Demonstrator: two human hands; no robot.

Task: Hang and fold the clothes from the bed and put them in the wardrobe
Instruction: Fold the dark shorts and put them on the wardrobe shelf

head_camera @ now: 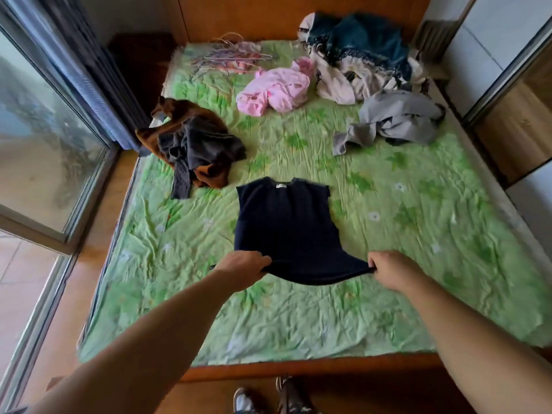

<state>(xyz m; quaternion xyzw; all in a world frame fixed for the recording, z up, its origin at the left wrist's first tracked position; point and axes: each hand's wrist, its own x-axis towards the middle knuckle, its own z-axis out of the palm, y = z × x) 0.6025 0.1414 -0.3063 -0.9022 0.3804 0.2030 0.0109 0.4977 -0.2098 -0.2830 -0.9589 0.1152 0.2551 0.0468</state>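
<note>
Forearms outstretched, left hand (pixel 245 268) grip pinching navy top (pixel 283 228) hem, right hand (pixel 389 268) likewise

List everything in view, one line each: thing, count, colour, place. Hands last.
navy top: one, dark navy, spread flat on the near middle of the bed
brown and dark grey pile: one heap, left side of the bed
pink garment: one, pink, crumpled, far middle
grey garment: one, grey, crumpled, right side
teal and cream pile: one heap, far right corner
hangers: a bundle, count unclear, pastel, far left
bedsheet: one, green floral, covering the bed
bed frame: one, wooden, near edge
glass door: one, left
shoes: two, on the floor at the bed's foot
left hand: grips the top's hem
right hand: grips the top's hem
</note>
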